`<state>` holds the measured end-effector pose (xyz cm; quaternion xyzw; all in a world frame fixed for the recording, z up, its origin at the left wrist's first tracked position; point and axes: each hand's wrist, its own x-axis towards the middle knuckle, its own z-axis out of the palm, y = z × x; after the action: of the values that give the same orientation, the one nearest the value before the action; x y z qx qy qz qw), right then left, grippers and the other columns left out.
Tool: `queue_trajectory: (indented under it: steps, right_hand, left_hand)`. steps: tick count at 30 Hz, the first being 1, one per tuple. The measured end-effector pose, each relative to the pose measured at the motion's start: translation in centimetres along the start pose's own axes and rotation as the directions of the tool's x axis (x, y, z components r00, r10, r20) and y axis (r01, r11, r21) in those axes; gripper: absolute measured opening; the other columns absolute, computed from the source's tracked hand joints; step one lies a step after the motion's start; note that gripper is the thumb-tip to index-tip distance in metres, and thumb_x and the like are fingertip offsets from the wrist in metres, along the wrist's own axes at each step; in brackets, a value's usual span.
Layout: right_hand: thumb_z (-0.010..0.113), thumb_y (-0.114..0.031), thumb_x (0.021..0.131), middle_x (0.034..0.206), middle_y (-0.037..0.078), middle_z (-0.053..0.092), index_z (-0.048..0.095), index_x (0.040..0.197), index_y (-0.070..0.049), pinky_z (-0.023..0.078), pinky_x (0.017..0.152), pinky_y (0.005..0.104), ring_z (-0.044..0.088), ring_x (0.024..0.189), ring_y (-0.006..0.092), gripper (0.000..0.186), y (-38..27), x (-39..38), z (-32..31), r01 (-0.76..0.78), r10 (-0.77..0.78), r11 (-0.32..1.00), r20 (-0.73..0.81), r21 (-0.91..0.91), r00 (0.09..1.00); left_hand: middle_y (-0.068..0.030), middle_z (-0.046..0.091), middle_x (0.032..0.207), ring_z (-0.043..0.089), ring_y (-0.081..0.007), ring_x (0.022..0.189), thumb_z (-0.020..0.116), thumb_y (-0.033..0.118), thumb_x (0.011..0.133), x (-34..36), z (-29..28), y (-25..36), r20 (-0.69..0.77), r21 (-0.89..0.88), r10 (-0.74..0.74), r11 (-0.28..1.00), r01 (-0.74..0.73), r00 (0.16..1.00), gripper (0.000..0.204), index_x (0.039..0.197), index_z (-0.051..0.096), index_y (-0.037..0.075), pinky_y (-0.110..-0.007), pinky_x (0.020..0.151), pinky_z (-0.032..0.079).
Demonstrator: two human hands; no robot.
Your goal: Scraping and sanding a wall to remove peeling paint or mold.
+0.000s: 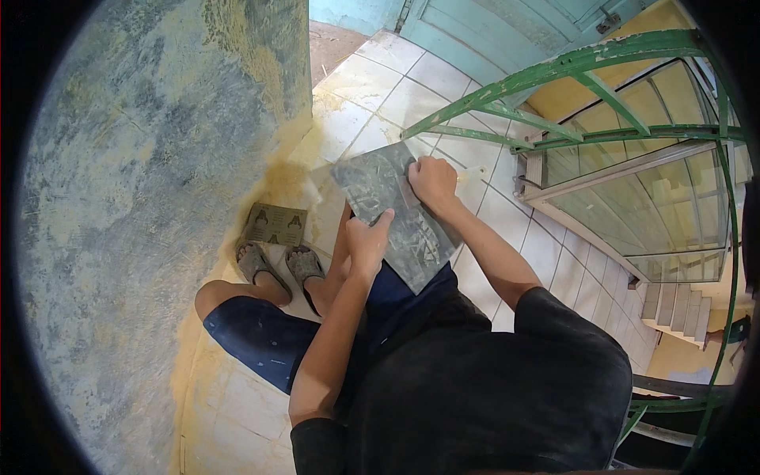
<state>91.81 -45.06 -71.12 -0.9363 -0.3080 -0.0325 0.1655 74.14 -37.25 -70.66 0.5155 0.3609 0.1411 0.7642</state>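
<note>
A dark grey, scuffed sheet of sandpaper [388,210] lies over my lap and upper thigh, tilted, with its far corner past my knee. My left hand [367,244] grips its left edge, thumb flat on top and fingers hidden underneath. On the opposite edge, my right hand [433,182] is closed on the sheet, fingers curled. A second sheet [275,224], brownish with dark printed figures on its back, is on the floor beside my sandalled feet [301,261].
A patchy grey-blue wall [158,198] with yellow dust along its base rises close on my left. White floor tiles [431,79] surround me. A green metal railing [554,71] curves on the right, near glass-paned frames [633,170]. A pale blue door [491,36] stands ahead.
</note>
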Motion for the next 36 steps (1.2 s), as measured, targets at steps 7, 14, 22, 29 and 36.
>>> queue_trajectory:
  steps: [7,14,22,29,36]
  right_hand:
    - [0.06,-0.027,0.089,0.073,0.027,0.068,0.072,0.077,0.001,0.055,0.068,0.0555,0.069,0.069,0.0451,0.033,-0.5,-0.4,-0.5,0.026,-0.024,0.998,0.048,-0.05,0.999]
    - [0.061,-0.027,0.089,0.071,0.026,0.068,0.074,0.077,0.0,0.056,0.068,0.0545,0.07,0.068,0.0441,0.031,-1.3,-3.0,-1.1,0.065,-0.062,0.997,0.085,-0.04,0.994]
    - [0.06,-0.026,0.089,0.073,0.026,0.069,0.075,0.079,-0.001,0.056,0.068,0.0546,0.07,0.07,0.0442,0.031,-1.2,-2.9,-0.5,0.019,-0.018,0.999,0.034,-0.032,0.999]
    - [0.062,-0.028,0.089,0.073,0.026,0.069,0.074,0.077,-0.002,0.056,0.067,0.0542,0.07,0.069,0.0438,0.031,0.2,-1.2,-0.1,-0.057,0.056,0.997,-0.018,-0.047,0.998]
    - [0.061,-0.03,0.09,0.074,0.025,0.07,0.075,0.079,-0.003,0.057,0.07,0.0546,0.07,0.07,0.0443,0.032,0.8,-1.0,0.0,-0.038,0.035,0.997,-0.034,-0.074,0.999]
  left_hand:
    - [-0.012,0.071,0.115,0.067,-0.019,0.097,0.075,0.004,0.09,-0.4,-0.2,-0.2,-0.018,-0.001,0.009,1.0,-0.009,1.0,0.038,0.124,0.064,-0.008,-0.032,0.088,0.052]
    - [-0.0135,0.072,0.117,0.068,-0.02,0.1,0.076,0.006,0.089,-0.6,-0.4,0.7,-0.032,0.037,-0.003,0.999,0.004,0.999,0.041,0.125,0.062,-0.009,-0.033,0.09,0.052]
    - [-0.0167,0.071,0.118,0.067,-0.0209,0.106,0.077,0.009,0.089,-0.4,-0.7,0.3,-0.052,0.121,0.029,0.992,-0.023,0.998,0.044,0.126,0.06,-0.009,-0.033,0.092,0.051]
    - [-0.0287,0.074,0.081,0.076,-0.0356,0.08,0.08,0.027,0.084,1.3,0.2,-3.9,-0.132,0.176,0.179,0.972,-0.155,0.975,0.043,0.082,0.07,-0.015,-0.044,0.074,0.056]
    - [-0.0277,0.073,0.077,0.076,-0.0382,0.08,0.079,0.026,0.084,1.3,0.6,-3.6,-0.111,0.181,0.153,0.975,-0.131,0.982,0.042,0.08,0.07,-0.014,-0.046,0.077,0.055]
